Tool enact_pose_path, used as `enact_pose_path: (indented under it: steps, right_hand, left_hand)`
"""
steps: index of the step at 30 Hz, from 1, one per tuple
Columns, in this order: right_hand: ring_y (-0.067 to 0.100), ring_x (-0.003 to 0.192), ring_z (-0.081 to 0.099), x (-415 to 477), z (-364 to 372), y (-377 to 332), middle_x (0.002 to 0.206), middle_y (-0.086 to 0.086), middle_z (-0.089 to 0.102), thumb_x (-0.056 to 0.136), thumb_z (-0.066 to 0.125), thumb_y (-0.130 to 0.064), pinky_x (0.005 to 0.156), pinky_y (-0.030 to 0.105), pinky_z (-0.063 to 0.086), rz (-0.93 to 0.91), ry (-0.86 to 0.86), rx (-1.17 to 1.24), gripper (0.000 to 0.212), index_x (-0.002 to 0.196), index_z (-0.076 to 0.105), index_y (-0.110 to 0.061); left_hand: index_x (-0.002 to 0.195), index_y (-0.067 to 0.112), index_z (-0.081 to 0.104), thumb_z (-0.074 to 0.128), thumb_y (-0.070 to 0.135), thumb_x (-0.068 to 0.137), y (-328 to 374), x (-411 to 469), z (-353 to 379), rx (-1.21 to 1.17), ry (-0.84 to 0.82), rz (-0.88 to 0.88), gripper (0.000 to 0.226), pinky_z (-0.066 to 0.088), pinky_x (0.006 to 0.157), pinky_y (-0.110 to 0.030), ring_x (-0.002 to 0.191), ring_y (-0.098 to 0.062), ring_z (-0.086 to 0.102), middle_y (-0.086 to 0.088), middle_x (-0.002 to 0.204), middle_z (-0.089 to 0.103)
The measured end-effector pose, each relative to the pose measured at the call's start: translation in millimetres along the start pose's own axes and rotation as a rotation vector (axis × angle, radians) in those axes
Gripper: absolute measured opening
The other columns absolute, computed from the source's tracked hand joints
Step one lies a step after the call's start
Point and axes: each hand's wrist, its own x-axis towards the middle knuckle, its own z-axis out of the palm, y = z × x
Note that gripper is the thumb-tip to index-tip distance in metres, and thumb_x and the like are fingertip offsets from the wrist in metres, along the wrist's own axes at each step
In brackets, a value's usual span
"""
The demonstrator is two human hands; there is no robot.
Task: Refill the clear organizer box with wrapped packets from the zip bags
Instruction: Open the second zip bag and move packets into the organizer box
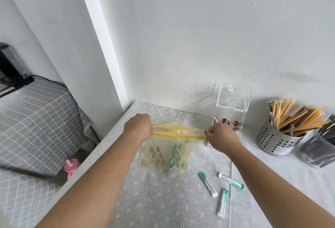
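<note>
Loose packets (221, 189): three green-and-white sticks on the tablecloth, nearer the camera than the zip bags, none in the box.
Zip bags (168, 148): two, overlapping, held just off the table, left of the organizer box.
Left hand (138, 128): fisted on the yellow strips' left end.
Right hand (220, 137): pinching their right end, touching the box front.
Organizer box (228, 113): against the wall, lid up, brown packets low inside.
Risk: strips pulled taut; a sudden pop open could scatter contents or knock the box.

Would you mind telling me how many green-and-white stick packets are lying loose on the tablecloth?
3: one leftmost, one further right, one nearest the camera. More green packets sit inside the zip bag, uncounted.
</note>
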Motion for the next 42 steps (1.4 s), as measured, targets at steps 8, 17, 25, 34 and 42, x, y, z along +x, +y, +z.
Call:
enact_pose_path:
  steps: [8, 17, 25, 34, 42]
  right_hand:
    - [0.024, 0.069, 0.055, -9, 10, 4, 0.065, 0.000, 0.059, 0.088, 0.055, -0.034, 0.054, 0.025, 0.036, -0.003, -0.077, 0.006, 0.037, 0.057, 0.052, -0.014]
    - [0.015, 0.084, 0.059, -29, 47, -19, 0.092, 0.001, 0.064, 0.086, 0.059, -0.006, 0.076, 0.024, 0.045, -0.403, -0.193, 0.116, 0.020, 0.100, 0.070, -0.014]
    - [0.029, 0.107, 0.058, 20, 92, -38, 0.117, 0.014, 0.063, 0.081, 0.072, -0.028, 0.090, 0.035, 0.048, -0.356, -0.612, -0.323, 0.048, 0.119, 0.059, -0.002]
    - [0.030, 0.103, 0.062, 38, 167, -15, 0.114, 0.011, 0.062, 0.072, 0.071, -0.029, 0.087, 0.041, 0.053, -0.038, -0.596, -0.113, 0.074, 0.134, 0.038, -0.006]
    - [0.020, 0.082, 0.052, 17, 150, -19, 0.084, 0.008, 0.053, 0.084, 0.062, -0.012, 0.067, 0.027, 0.045, 0.327, -0.519, 0.298, 0.068, 0.139, 0.024, 0.002]
  left_hand:
    - [0.077, 0.008, 0.056, 0.053, 0.004, 0.086, 40, -19, -2, 0.061, 0.110, 0.154, 0.010, 0.038, 0.060, -0.031, 0.076, -0.034, 0.058, -0.009, 0.074, 0.058]
    - [0.056, 0.008, 0.043, 0.055, 0.011, 0.085, 55, -21, 30, -0.060, 0.101, 0.192, 0.031, 0.033, 0.053, -0.029, 0.058, -0.027, 0.047, -0.004, 0.052, 0.040]
    - [0.083, 0.008, 0.069, 0.061, 0.022, 0.089, 53, -17, 20, -0.016, 0.115, 0.368, 0.017, 0.041, 0.062, -0.028, 0.077, -0.028, 0.064, -0.009, 0.083, 0.070]
    - [0.086, 0.008, 0.070, 0.058, 0.017, 0.087, 60, -23, 23, 0.015, 0.077, 0.388, 0.015, 0.054, 0.073, -0.037, 0.082, -0.030, 0.065, -0.011, 0.086, 0.071]
    - [0.084, 0.008, 0.069, 0.058, 0.016, 0.087, 65, -23, 25, -0.004, 0.079, 0.380, 0.014, 0.054, 0.070, -0.036, 0.079, -0.028, 0.066, -0.010, 0.084, 0.071]
